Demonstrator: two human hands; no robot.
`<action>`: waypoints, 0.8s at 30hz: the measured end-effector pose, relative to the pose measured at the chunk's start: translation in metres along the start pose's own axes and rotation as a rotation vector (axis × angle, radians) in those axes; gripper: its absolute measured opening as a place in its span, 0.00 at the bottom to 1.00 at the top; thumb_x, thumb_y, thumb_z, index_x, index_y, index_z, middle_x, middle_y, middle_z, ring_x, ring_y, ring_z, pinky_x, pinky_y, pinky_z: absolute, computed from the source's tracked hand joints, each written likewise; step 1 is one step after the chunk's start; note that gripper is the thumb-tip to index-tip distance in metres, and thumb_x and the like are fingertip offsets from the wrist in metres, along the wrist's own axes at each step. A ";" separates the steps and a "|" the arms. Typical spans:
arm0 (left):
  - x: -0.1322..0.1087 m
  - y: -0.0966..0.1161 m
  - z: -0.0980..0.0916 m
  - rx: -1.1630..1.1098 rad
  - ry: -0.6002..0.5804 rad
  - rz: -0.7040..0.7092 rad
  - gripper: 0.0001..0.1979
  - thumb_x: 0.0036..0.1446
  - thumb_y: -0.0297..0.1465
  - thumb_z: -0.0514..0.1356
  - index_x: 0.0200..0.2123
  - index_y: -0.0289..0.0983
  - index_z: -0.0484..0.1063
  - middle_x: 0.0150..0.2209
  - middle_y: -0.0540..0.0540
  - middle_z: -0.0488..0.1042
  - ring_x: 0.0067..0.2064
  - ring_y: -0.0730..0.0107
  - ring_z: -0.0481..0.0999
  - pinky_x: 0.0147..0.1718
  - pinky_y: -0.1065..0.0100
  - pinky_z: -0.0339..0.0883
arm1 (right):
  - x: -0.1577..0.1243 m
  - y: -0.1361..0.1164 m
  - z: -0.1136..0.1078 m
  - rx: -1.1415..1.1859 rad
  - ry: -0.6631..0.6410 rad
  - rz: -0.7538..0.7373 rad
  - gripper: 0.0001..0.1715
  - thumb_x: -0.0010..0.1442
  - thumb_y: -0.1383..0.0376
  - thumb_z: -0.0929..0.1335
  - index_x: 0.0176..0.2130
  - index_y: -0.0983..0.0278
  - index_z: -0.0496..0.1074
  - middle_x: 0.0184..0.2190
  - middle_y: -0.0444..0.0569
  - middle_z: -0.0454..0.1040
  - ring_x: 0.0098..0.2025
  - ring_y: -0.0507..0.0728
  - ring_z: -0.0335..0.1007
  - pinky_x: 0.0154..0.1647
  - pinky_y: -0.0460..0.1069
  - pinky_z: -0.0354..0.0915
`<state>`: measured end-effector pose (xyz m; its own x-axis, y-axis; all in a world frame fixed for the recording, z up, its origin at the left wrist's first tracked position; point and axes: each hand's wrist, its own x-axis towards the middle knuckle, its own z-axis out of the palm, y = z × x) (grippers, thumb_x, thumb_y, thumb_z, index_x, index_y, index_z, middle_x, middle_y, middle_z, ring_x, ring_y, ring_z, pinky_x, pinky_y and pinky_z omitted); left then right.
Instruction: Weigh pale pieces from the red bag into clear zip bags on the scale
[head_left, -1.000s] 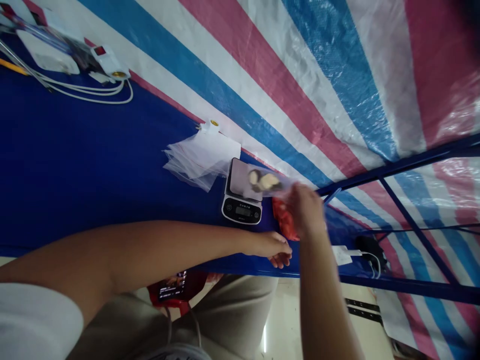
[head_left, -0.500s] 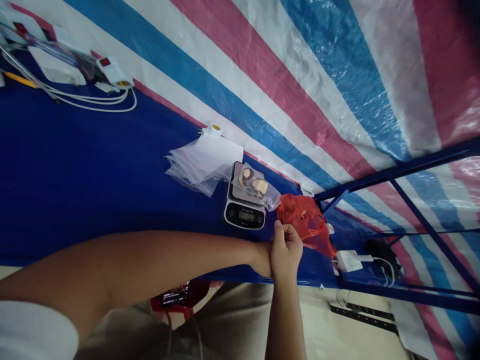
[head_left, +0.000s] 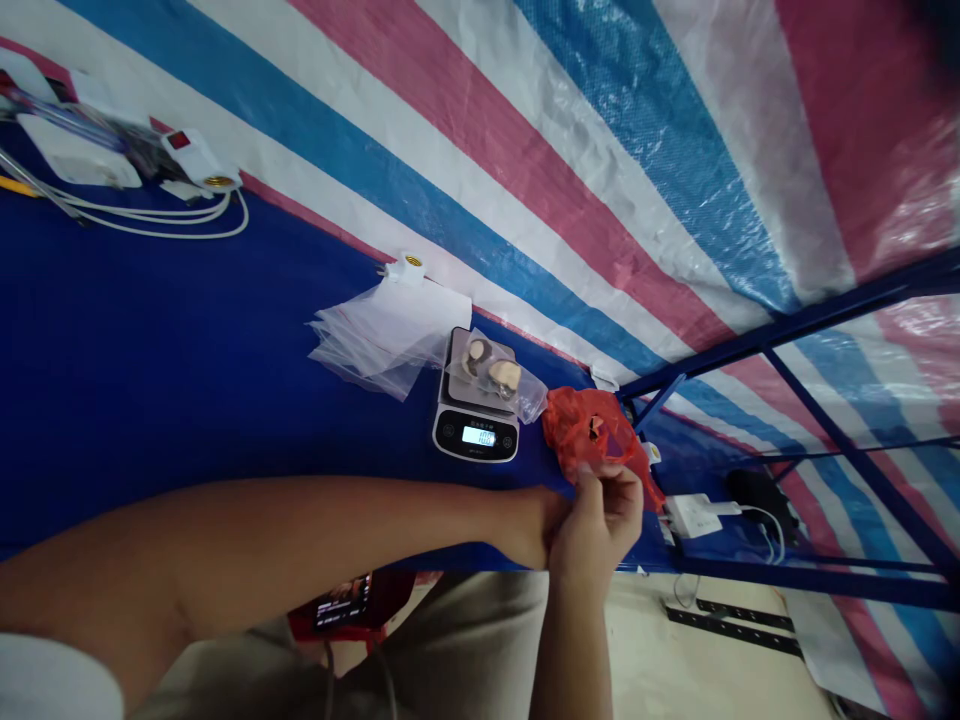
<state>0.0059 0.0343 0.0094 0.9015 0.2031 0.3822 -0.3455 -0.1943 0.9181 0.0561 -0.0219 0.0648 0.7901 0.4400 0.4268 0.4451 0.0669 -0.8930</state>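
Observation:
My right hand (head_left: 600, 512) is over the table's front edge, its fingers curled against the lower side of a red plastic bag (head_left: 564, 425). What those fingers hold, if anything, is hidden. My left forearm (head_left: 360, 515) reaches across from the left, and its hand disappears behind my right one, so the left fingers do not show. Left of the bag stands a digital kitchen scale (head_left: 454, 437) with its display lit. A clear plastic bag (head_left: 531, 397) lies on its plate, with pale, dark-edged slices (head_left: 504, 377) inside.
Flat clear bags (head_left: 382, 335) are stacked left of the scale, near a white socket adapter (head_left: 409, 266). Cables and devices (head_left: 202, 163) lie at the far left. To the right are a white charger (head_left: 694, 515) and blue metal frame bars (head_left: 825, 410). Striped sheeting (head_left: 525, 170) rises behind the blue table.
The scale's display has lit up. My right hand has moved right, against the red bag, and its fingers have loosened a little. My left forearm has shifted slightly right too.

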 end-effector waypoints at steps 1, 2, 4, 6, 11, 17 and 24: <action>0.000 0.001 0.000 0.021 -0.034 0.017 0.10 0.45 0.19 0.61 0.22 0.39 0.64 0.21 0.54 0.68 0.27 0.72 0.68 0.27 0.70 0.62 | 0.002 -0.004 -0.001 0.057 -0.007 0.001 0.11 0.53 0.63 0.74 0.33 0.61 0.68 0.33 0.42 0.70 0.36 0.54 0.69 0.42 0.51 0.68; 0.001 0.003 -0.001 0.052 -0.058 0.035 0.10 0.46 0.19 0.59 0.22 0.39 0.63 0.22 0.54 0.69 0.26 0.72 0.68 0.27 0.69 0.62 | 0.004 -0.009 -0.002 0.109 -0.019 -0.005 0.08 0.52 0.65 0.72 0.31 0.61 0.69 0.34 0.43 0.71 0.38 0.55 0.70 0.44 0.52 0.69; 0.001 0.007 -0.003 0.130 -0.062 0.049 0.10 0.48 0.20 0.57 0.21 0.39 0.62 0.21 0.52 0.69 0.27 0.71 0.68 0.28 0.68 0.62 | 0.006 -0.021 -0.005 0.209 -0.064 -0.011 0.07 0.50 0.69 0.69 0.24 0.61 0.66 0.28 0.43 0.70 0.36 0.55 0.71 0.43 0.52 0.69; 0.001 0.013 -0.004 0.218 -0.055 0.040 0.11 0.50 0.21 0.57 0.19 0.38 0.61 0.21 0.50 0.70 0.27 0.70 0.68 0.29 0.67 0.62 | 0.006 -0.034 -0.007 0.314 -0.126 0.040 0.11 0.45 0.70 0.67 0.19 0.61 0.60 0.20 0.41 0.61 0.27 0.52 0.65 0.31 0.48 0.65; -0.001 0.026 -0.004 0.310 -0.078 -0.047 0.10 0.53 0.25 0.57 0.21 0.38 0.63 0.25 0.47 0.73 0.29 0.68 0.69 0.27 0.67 0.62 | 0.011 -0.055 -0.005 0.395 -0.289 0.278 0.12 0.39 0.68 0.65 0.18 0.60 0.54 0.15 0.36 0.47 0.16 0.47 0.40 0.16 0.44 0.42; 0.000 0.019 -0.001 0.244 -0.031 -0.046 0.11 0.54 0.26 0.58 0.20 0.39 0.62 0.25 0.47 0.72 0.28 0.68 0.69 0.26 0.66 0.63 | 0.021 -0.054 0.007 0.361 -0.282 0.424 0.11 0.36 0.70 0.65 0.16 0.61 0.55 0.13 0.36 0.48 0.15 0.46 0.41 0.15 0.43 0.41; 0.001 0.009 0.000 0.211 0.023 -0.011 0.11 0.56 0.26 0.57 0.22 0.38 0.62 0.26 0.46 0.74 0.30 0.67 0.70 0.30 0.65 0.65 | 0.018 -0.048 0.013 0.373 -0.247 0.365 0.09 0.35 0.71 0.64 0.16 0.62 0.55 0.14 0.36 0.50 0.16 0.45 0.42 0.15 0.42 0.42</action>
<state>0.0034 0.0321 0.0180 0.8978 0.2273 0.3771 -0.2715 -0.3885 0.8805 0.0435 -0.0050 0.1141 0.7226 0.6870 0.0759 -0.0515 0.1629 -0.9853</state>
